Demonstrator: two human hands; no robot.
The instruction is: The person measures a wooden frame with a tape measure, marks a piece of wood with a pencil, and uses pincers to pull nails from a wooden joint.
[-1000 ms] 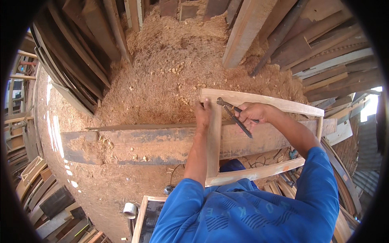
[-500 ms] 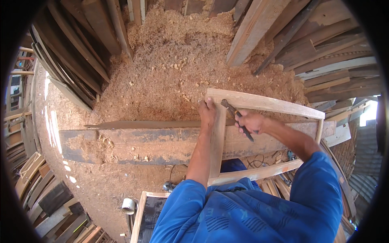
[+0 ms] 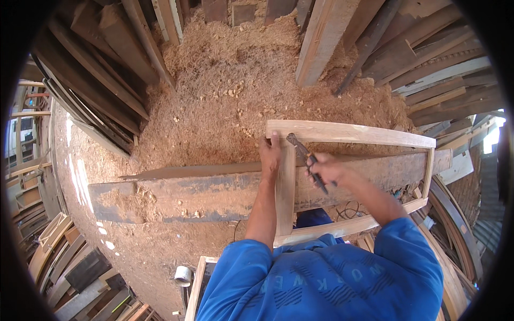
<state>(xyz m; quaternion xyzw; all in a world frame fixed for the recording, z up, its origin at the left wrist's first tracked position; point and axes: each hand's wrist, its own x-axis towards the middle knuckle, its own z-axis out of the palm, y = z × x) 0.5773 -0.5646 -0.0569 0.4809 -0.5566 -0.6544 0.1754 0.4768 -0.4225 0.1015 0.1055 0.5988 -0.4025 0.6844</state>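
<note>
A rectangular pale wooden frame [image 3: 342,131] rests across a thick, rough beam [image 3: 214,195] and comes back toward my body. My left hand [image 3: 270,154] is closed at the frame's upper left corner, thumb up against the wood; whether a small piece sits between its fingertips cannot be made out. Inside the frame, close to that corner, my right hand [image 3: 327,170] grips dark-handled pliers [image 3: 303,150]. Their metal head lies over the corner joint, and the handles slant down to the right.
Wood shavings [image 3: 230,96] cover the floor. Planks lean in stacks at the upper left [image 3: 96,69] and upper right [image 3: 428,59]. An upright post [image 3: 321,48] stands beyond the frame. A white cup-shaped container [image 3: 183,275] sits at the lower left, and a cable [image 3: 350,210] lies below the beam.
The pliers' head has shifted slightly left, nearer the corner, with my right hand. My left hand keeps its place on the frame. The whole view has turned a little.
</note>
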